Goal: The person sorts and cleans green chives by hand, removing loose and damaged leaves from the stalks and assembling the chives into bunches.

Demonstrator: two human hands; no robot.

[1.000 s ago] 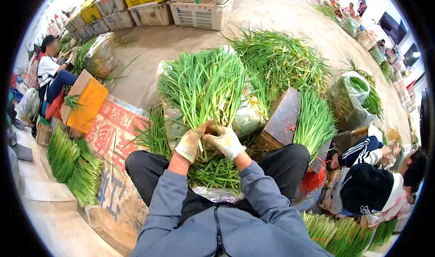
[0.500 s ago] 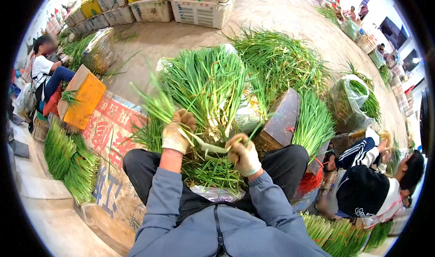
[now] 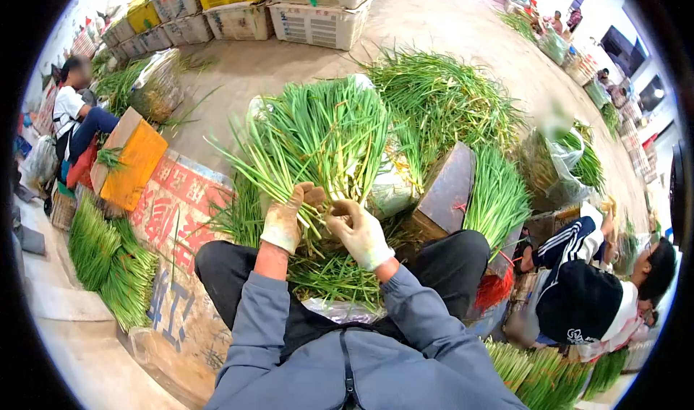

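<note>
My left hand [image 3: 285,218], in a pale work glove, is closed round a small bunch of garlic chives [image 3: 266,175]. Their leaves fan up and left, and their pale stalk ends poke out below the fingers. Beside it, my right hand [image 3: 359,235], also gloved, has thumb and fingers pinched at the stalks close to the left hand; the exact grip is partly hidden. Just beyond both hands lies a large heap of garlic chives [image 3: 325,128], stalk ends towards me. Loose green leaves [image 3: 336,276] cover the spot between my knees.
A dark board [image 3: 450,186] stands right of the heap, beside upright chives [image 3: 495,193]. More chives [image 3: 448,99] lie behind. A filled plastic bag [image 3: 557,164] and a seated person [image 3: 585,294] are at right. Crates [image 3: 318,23] line the back; an orange board [image 3: 134,164] is left.
My right hand has moved left and up to the stalks by my left hand. The pale strip stretched between the hands is gone from view. The bunch in my left hand has stopped blurring.
</note>
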